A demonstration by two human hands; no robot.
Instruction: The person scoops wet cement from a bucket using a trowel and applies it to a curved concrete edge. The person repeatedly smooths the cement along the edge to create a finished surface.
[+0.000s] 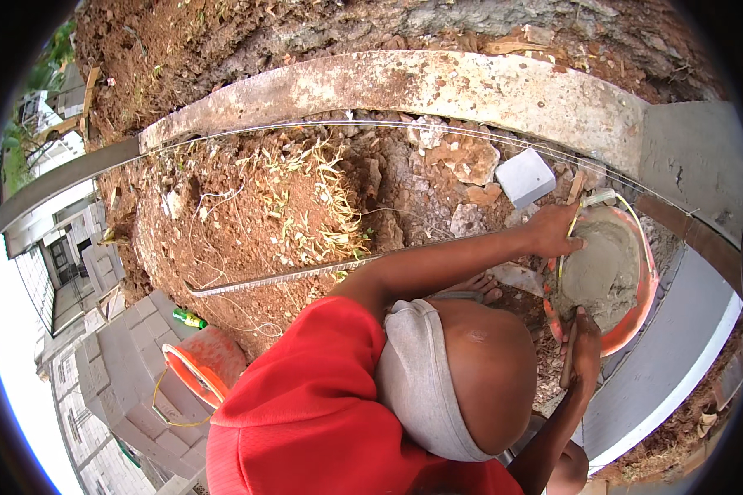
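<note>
Neither of my hands shows in the head view. A co-worker in a red shirt [305, 404] and a grey headband bends in front of me over an orange bucket [627, 338]. Wet grey mortar [594, 260] lies inside it. The co-worker's left hand [553, 231] rests at the bucket's near rim, by its wire handle [648, 247]. At the lower rim, the co-worker's right hand [584, 342] closes round a wooden handle [566, 367]; the tool's working end cannot be made out. Part of a bare foot [483, 286] shows beneath the left arm.
A long concrete beam [371, 87] curves across the back, with taut strings [347, 123] along it. A ribbed steel bar [281, 280] crosses the soil. A grey block [526, 177] lies near the bucket. Leftward are another orange bucket [210, 363], a green bottle [190, 318] and stacked blocks [124, 355].
</note>
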